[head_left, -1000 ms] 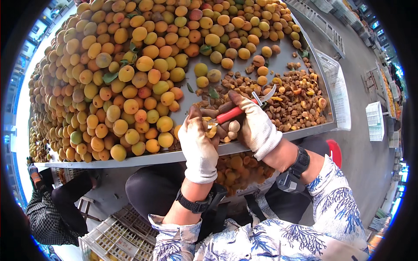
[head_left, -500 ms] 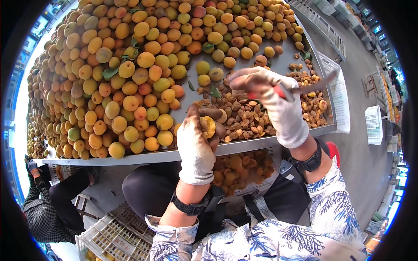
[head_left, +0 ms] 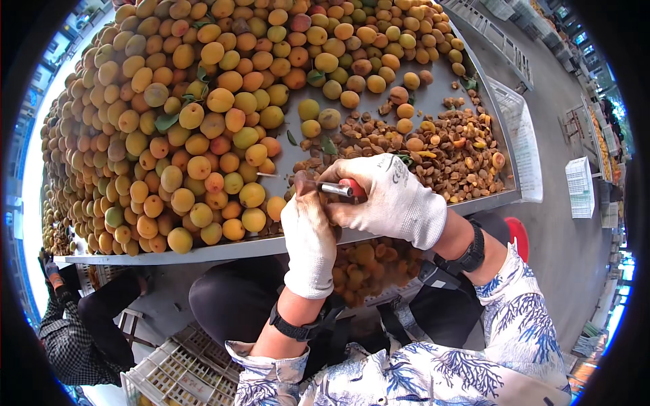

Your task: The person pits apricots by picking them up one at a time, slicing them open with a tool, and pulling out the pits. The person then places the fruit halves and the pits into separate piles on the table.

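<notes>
My right grip (head_left: 389, 197) clenches the red-handled knife (head_left: 354, 190) above the desk (head_left: 223, 250), its metal end at my curled left grip (head_left: 309, 227); whether that grasps anything I cannot tell. Apricots (head_left: 199, 167) heap leftward, loose pits (head_left: 447, 166) lie rightward.

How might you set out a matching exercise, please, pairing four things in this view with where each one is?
Things:
1. Red-handled tool
2. Whole fruits
3. Brown pits
4. Fruit pieces

Places:
A. Below the near edge of the metal table
B. Spread over the near right part of the table
C. In the right hand
D. Heaped over the table's left side

Right pairs: 1-C; 2-D; 3-B; 4-A
</notes>
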{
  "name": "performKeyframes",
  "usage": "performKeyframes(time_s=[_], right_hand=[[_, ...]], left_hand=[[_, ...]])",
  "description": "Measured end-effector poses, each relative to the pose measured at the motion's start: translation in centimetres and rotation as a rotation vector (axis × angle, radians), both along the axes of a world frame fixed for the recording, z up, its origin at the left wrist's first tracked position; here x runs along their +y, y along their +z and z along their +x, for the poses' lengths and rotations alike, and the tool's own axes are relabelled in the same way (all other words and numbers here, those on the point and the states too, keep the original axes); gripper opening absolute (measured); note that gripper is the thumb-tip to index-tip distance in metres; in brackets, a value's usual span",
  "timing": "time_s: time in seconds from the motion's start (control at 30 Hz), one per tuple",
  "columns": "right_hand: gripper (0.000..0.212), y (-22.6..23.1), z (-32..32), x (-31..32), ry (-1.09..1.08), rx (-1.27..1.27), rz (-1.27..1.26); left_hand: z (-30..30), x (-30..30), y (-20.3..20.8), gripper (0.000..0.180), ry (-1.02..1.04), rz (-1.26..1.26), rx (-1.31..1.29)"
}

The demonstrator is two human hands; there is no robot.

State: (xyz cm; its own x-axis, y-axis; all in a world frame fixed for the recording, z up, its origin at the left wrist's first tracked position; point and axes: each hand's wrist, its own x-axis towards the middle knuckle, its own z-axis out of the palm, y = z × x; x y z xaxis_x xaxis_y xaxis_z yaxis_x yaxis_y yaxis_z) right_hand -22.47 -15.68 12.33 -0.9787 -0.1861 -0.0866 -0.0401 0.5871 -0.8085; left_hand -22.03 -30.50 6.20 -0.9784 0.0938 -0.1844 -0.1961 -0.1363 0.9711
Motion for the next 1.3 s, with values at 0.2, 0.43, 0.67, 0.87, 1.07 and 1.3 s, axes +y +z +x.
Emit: performKeyframes(time_s=[0.2, 0.43, 0.67, 0.87, 1.07, 1.3], right_hand=[[0.035, -0.1, 0.6, -0.4, -0.063, 0.043, 0.155], [0.029, -0.5, 1.1, -1.0, -0.124, 0.073, 0.113], [0.038, -0.6, 0.4, 0.4, -0.111, -0.106, 0.064], [0.041, -1.4, 1.4, -0.3, -0.069, 0.129, 0.132], [0.017, -2.0, 0.3, 0.0, -0.096, 0.452, 0.228], [0.028, -2.3, -1.0, 1.5, -0.376, 0.248, 0.113]], left_hand=[[0.2, -0.1, 0.3, 0.034, -0.141, -0.201, 0.107], [-0.2, 0.2, -0.3, 0.037, -0.104, -0.195, 0.111], [-0.5, 0.1, -0.6, 0.043, -0.055, -0.193, 0.155], [0.0, -0.3, -0.8, 0.043, -0.085, -0.351, 0.276], [-0.1, -0.6, 1.8, 0.042, -0.171, -0.288, -0.043], [-1.5, -1.9, 2.8, 0.054, -0.282, 0.176, -0.340]])
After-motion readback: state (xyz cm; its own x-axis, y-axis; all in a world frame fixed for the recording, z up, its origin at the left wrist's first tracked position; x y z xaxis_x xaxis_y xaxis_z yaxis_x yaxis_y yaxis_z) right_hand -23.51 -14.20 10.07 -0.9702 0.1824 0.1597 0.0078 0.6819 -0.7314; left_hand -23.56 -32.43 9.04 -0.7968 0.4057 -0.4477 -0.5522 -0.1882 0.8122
